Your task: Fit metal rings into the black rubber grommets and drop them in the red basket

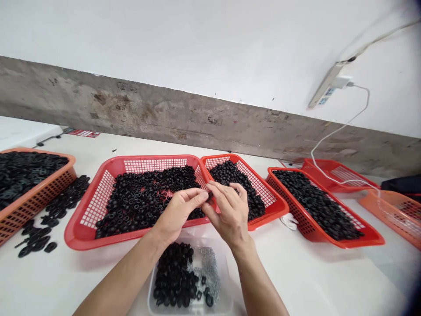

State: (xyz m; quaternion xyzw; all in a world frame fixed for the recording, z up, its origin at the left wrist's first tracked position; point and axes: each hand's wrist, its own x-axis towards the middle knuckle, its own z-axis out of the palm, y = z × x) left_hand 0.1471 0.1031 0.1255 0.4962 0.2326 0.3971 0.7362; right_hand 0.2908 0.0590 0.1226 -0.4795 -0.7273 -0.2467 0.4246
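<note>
White table [289, 281] holds a red basket [98, 197] of black rubber rings [141, 202]. Over that basket, our left hand [177, 215] and right hand [232, 215] pinch tight and close, maybe on one small ring [208, 195], hard to see; a clear tub [226, 281] of silver bits [210, 272] sits just in front of it

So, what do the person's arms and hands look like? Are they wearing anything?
The left hand and right hand are bare, with no gloves, rings or watch. The forearms show no sleeves, and the fingers have short nails.
</note>
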